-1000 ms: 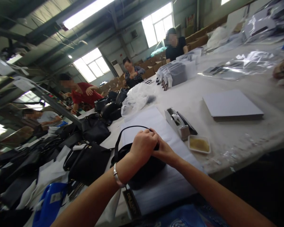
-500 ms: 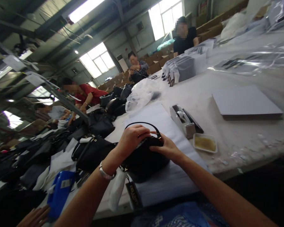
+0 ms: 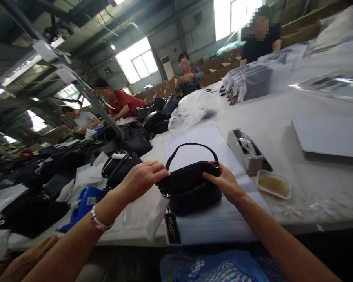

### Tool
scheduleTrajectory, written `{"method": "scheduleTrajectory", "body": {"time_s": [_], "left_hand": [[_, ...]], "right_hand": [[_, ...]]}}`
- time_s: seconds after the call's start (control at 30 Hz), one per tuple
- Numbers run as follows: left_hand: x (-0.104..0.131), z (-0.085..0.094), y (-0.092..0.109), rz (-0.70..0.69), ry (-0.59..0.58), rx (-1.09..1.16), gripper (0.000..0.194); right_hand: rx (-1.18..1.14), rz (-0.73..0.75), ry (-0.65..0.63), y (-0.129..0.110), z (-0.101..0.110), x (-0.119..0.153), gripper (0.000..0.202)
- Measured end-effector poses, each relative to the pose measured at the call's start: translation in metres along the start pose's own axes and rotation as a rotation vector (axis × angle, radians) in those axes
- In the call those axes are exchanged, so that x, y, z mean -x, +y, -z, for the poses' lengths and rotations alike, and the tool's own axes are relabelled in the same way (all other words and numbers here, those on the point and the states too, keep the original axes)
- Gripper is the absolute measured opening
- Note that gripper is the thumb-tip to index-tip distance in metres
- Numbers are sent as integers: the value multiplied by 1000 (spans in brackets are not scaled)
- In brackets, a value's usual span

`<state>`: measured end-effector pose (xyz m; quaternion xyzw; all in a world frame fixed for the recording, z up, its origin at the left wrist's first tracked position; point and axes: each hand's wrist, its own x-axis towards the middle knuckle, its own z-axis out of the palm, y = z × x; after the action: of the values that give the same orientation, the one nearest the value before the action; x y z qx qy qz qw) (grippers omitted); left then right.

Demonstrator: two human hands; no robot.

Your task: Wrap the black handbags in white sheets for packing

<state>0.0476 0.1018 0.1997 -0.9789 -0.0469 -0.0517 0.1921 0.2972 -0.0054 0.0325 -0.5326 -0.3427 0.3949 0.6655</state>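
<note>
A small black handbag (image 3: 191, 196) stands upright on white sheets (image 3: 238, 219), its thin handle (image 3: 191, 145) arching above it. My right hand (image 3: 228, 182) grips the bag's right end, thumb on the front face and fingers behind. At the upper left corner, my left hand (image 3: 144, 176) is closed in a pinch at the end of the top zipper; a glint of gold shows by the fingertips, and the zipper pull is mostly hidden. From the bag's left side hang a black brand tag (image 3: 172, 228) and a white wrapped piece (image 3: 156, 217).
Right of the sheets are a tape dispenser (image 3: 245, 150), a shallow dish (image 3: 273, 184) and a stack of boards (image 3: 329, 137). Black bags (image 3: 135, 137) and a blue holder (image 3: 85, 205) lie left. Another person's hand (image 3: 32, 254) is at lower left. Several co-workers sit or stand beyond.
My left hand has moved left along the bag's top, from near the middle to the left corner. The bag's top edge now shows. My right hand keeps its hold; the camera view has shifted.
</note>
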Motion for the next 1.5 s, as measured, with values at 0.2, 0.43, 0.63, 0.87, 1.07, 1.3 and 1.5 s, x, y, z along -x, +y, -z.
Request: {"method": "scheduleTrajectory", "body": {"time_s": [0.2,0.43,0.63,0.87,1.07,1.3,1.5], "left_hand": [[62,-28,18,218,223,98,16],[46,-34,32,301,433,218,16],[-8,-32,29,89,344,207,19],[1,-17,26,331,516,393,16],[54,-24,51,1067,629,671,37],[59,-35,59,1073,584,1266,30],[67,-26,53,966,387,1210,21]], "right_hand": [[42,36,15,9,-4,1,52],[223,114,-97,-12,-1,6,60],[433,213,-301,-21,-18,0,48],[476,516,3,-28,-23,15,72],[767,1049,-102,-67,-51,29,37],[1037,1018,-406,-76,-73,5,24],[813,1090,-432,-95,-67,10,29]]}}
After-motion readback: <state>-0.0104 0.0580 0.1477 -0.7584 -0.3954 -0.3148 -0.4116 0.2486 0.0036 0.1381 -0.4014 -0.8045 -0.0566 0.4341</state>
